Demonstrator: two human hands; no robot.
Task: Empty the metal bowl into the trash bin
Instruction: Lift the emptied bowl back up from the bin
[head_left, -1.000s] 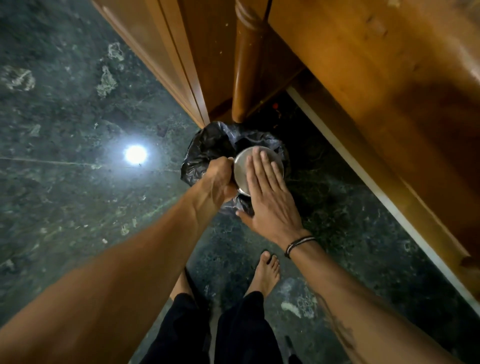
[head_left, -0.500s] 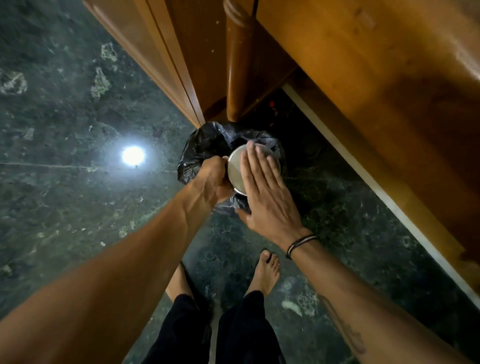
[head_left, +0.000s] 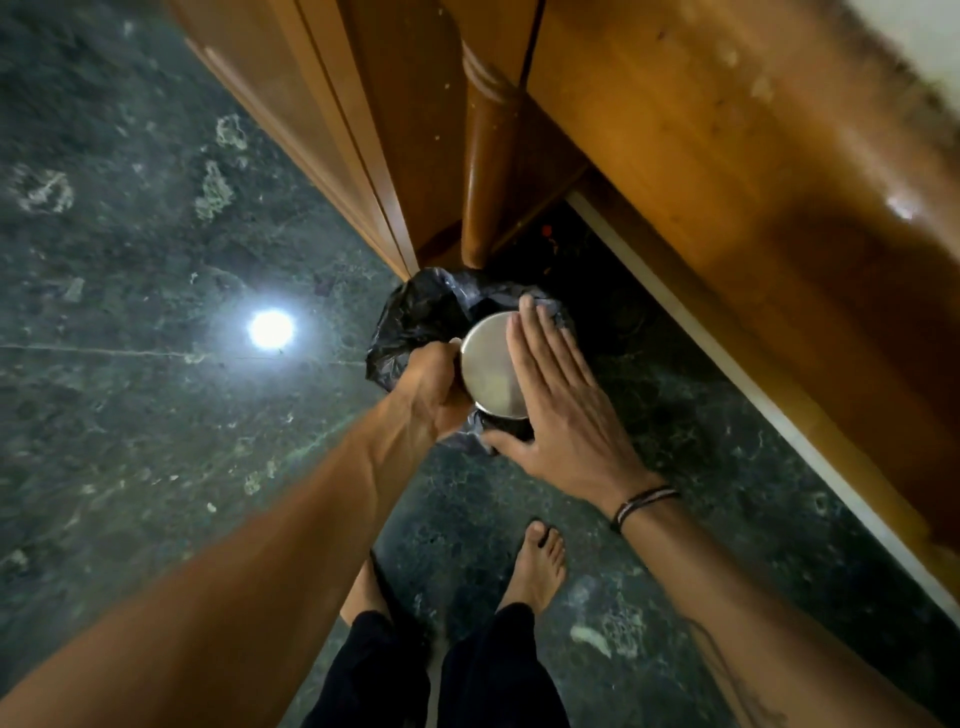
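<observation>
The metal bowl (head_left: 488, 364) is turned upside down, its shiny flat bottom facing up, right above the trash bin (head_left: 415, 317), which is lined with a black plastic bag. My left hand (head_left: 434, 387) grips the bowl's left rim. My right hand (head_left: 563, 410) lies flat with fingers stretched out against the right part of the bowl's bottom, thumb spread below it. The inside of the bowl and its contents are hidden.
The bin stands on a dark green marble floor (head_left: 156, 415) against a wooden cabinet (head_left: 727, 156) and a turned wooden post (head_left: 488, 156). A bright lamp reflection (head_left: 270, 328) shines on the floor to the left. My bare feet (head_left: 537, 566) stand just below the bin.
My right hand has slid a little to the right across the bowl's bottom, baring more of the metal. The left hand keeps its grip; the bowl stays over the bin.
</observation>
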